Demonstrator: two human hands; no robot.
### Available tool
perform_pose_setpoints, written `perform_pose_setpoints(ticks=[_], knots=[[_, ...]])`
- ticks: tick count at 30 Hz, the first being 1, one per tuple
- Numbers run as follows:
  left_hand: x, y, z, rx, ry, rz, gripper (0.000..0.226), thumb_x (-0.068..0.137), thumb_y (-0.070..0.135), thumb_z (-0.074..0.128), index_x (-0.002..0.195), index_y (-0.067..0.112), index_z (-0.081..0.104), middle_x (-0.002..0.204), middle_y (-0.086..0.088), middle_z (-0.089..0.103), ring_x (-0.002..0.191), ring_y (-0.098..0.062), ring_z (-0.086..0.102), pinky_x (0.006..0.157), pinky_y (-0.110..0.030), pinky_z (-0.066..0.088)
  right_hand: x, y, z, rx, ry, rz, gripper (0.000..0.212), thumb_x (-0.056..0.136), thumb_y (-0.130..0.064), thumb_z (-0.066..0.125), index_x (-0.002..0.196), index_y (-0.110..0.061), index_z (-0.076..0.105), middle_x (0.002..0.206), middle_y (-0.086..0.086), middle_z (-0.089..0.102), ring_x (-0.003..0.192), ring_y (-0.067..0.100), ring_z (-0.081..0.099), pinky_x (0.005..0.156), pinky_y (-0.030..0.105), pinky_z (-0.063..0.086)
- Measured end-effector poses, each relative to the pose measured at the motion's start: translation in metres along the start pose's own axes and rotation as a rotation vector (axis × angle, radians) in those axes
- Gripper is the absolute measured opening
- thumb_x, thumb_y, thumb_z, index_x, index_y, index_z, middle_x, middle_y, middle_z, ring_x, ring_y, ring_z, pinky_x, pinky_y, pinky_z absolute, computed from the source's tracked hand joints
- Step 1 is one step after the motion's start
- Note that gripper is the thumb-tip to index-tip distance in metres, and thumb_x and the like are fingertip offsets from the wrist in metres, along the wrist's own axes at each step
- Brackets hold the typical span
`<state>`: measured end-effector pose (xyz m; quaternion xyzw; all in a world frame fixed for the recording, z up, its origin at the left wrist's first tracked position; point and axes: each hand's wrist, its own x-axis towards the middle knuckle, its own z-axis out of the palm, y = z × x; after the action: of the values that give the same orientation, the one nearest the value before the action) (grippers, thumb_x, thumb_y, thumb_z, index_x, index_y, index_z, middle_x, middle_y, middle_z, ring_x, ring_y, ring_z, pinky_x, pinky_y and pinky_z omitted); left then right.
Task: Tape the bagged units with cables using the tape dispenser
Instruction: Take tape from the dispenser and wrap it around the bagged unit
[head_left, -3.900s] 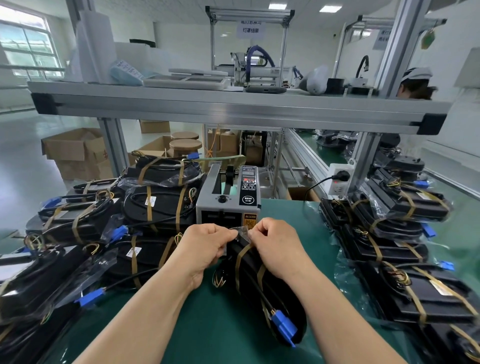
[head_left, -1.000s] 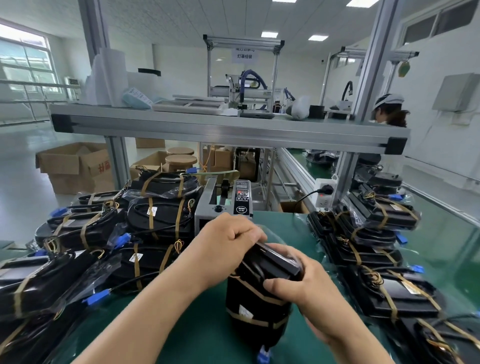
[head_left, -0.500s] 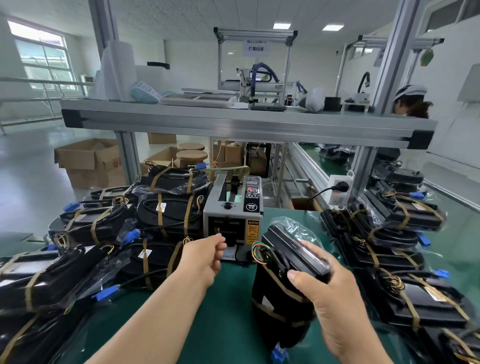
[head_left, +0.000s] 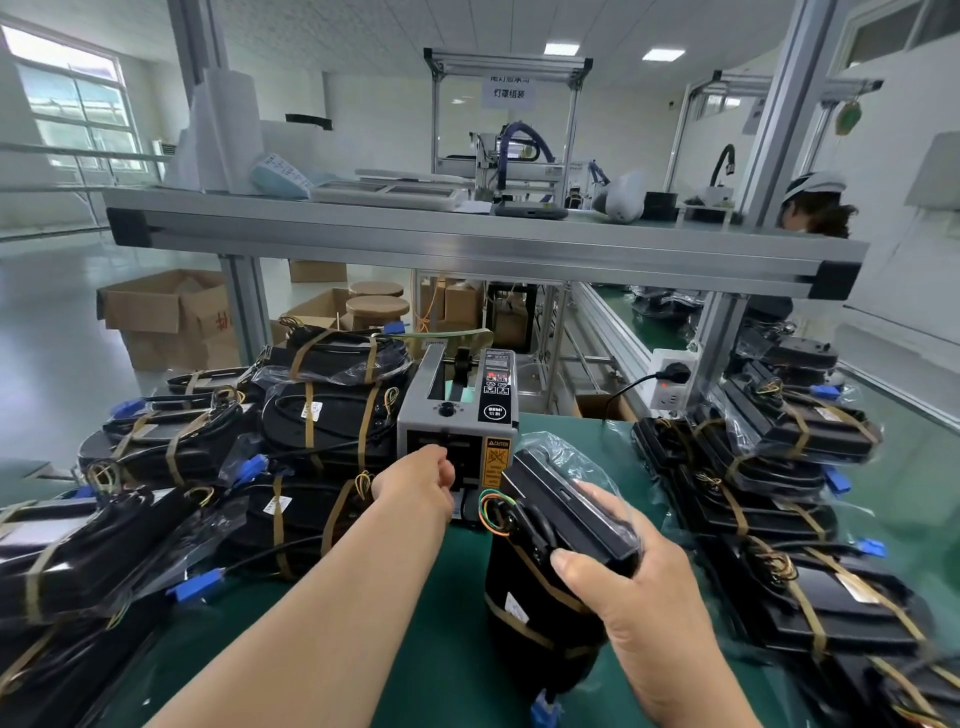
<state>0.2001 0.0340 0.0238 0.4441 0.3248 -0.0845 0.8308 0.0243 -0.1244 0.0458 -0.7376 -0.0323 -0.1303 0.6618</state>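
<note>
The grey tape dispenser (head_left: 457, 415) stands at the back of the green mat (head_left: 415, 649). My left hand (head_left: 415, 486) reaches up to its front outlet; the fingertips are hidden behind the hand, so any tape there is out of sight. A black bagged unit (head_left: 524, 623) stands upright on the mat, wrapped with brown tape bands. My right hand (head_left: 639, 597) grips its top edge through the clear bag. Coloured wires (head_left: 493, 512) loop out at its upper left, and a blue connector (head_left: 543, 709) hangs below it.
Taped units are stacked on the left (head_left: 322, 426) and on the right (head_left: 779, 467). An aluminium shelf (head_left: 467, 239) spans overhead. A power socket (head_left: 670, 384) sits behind the dispenser. Cardboard boxes (head_left: 166, 317) stand on the floor at left. Another person (head_left: 815, 208) works at back right.
My left hand let go of the unit and moved forward to the dispenser outlet. My right hand stood the unit upright and shifted it slightly right.
</note>
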Motion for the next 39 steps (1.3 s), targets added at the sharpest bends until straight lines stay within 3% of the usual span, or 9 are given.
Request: perform_pose_setpoints(ticks=[4,8,11,13,20,27,32,35,39], knots=[[-0.011,-0.001,-0.01,0.04,-0.036,0.141,0.023,0.09,0.011,0.061,0.073,0.018,0.048,0.05,0.006,0.045,0.036,-0.003,0.038,0.033,-0.017,0.026,-0.002,0.002,0.0,-0.026,0.003,-0.006,0.054,0.062,-0.022,0.076,0.094,-0.063,0.066,0.092,-0.019,0.076,0.085,-0.002,0.071,0.069,0.01,0.051],[-0.056,0.006,-0.038,0.121,-0.359,0.244,0.018,0.09,0.014,0.063,0.075,0.019,0.055,0.055,0.007,0.048,0.041,-0.003,0.042,0.041,-0.017,0.036,0.001,0.004,-0.001,-0.044,0.013,-0.022,0.054,0.059,-0.026,0.072,0.098,-0.062,0.066,0.093,-0.018,0.077,0.086,0.0,0.071,0.077,0.019,0.049],[-0.103,0.012,-0.052,0.275,-0.642,0.337,0.013,0.068,0.024,0.075,0.069,0.02,0.063,0.063,0.004,0.053,0.049,-0.006,0.047,0.05,-0.018,0.042,0.006,0.005,0.004,-0.104,0.014,-0.083,0.054,0.06,-0.024,0.071,0.097,-0.063,0.066,0.093,-0.022,0.076,0.085,-0.003,0.07,0.072,0.01,0.049],[-0.128,0.012,-0.052,0.458,-0.698,0.43,0.014,0.058,0.03,0.078,0.063,0.022,0.068,0.063,0.004,0.052,0.053,-0.007,0.046,0.054,-0.019,0.041,0.01,0.005,0.008,-0.128,0.024,-0.094,0.049,0.059,-0.024,0.07,0.093,-0.06,0.069,0.091,-0.024,0.075,0.084,-0.005,0.069,0.069,0.005,0.046],[-0.139,0.004,-0.036,0.697,-0.55,0.661,0.012,0.08,0.012,0.077,0.07,0.008,0.072,0.055,0.005,0.063,0.047,0.0,0.052,0.048,-0.009,0.041,0.012,0.0,0.018,-0.146,-0.007,-0.117,0.057,0.061,-0.023,0.069,0.096,-0.068,0.063,0.089,-0.021,0.075,0.08,-0.003,0.069,0.066,0.006,0.047],[-0.132,0.002,-0.027,0.775,-0.511,0.686,0.02,0.08,0.01,0.077,0.061,0.014,0.071,0.062,-0.002,0.068,0.052,-0.003,0.057,0.049,-0.013,0.044,0.007,-0.007,0.024,-0.128,-0.017,-0.126,0.057,0.061,-0.019,0.066,0.091,-0.068,0.063,0.088,-0.012,0.073,0.065,-0.004,0.064,0.057,0.006,0.047],[-0.129,0.003,-0.025,0.785,-0.492,0.67,0.027,0.081,0.006,0.076,0.056,0.015,0.068,0.055,0.002,0.063,0.044,0.0,0.053,0.043,-0.012,0.04,0.005,-0.006,0.027,-0.111,-0.036,-0.109,0.05,0.061,-0.019,0.067,0.095,-0.056,0.067,0.088,-0.011,0.074,0.077,0.012,0.068,0.057,0.009,0.049],[-0.126,0.002,-0.025,0.788,-0.477,0.674,0.03,0.081,0.005,0.076,0.054,0.015,0.067,0.053,0.002,0.062,0.042,0.0,0.052,0.042,-0.012,0.04,0.004,-0.006,0.027,-0.123,-0.033,-0.105,0.053,0.061,-0.019,0.067,0.092,-0.061,0.066,0.086,-0.013,0.074,0.077,0.013,0.067,0.056,0.009,0.049],[-0.123,0.0,-0.026,0.8,-0.463,0.698,0.033,0.08,0.006,0.076,0.051,0.016,0.065,0.051,0.004,0.061,0.042,0.0,0.051,0.042,-0.012,0.04,0.003,-0.006,0.027,-0.132,-0.029,-0.098,0.05,0.061,-0.02,0.067,0.1,-0.051,0.065,0.088,-0.016,0.074,0.078,0.012,0.068,0.058,0.008,0.049]])
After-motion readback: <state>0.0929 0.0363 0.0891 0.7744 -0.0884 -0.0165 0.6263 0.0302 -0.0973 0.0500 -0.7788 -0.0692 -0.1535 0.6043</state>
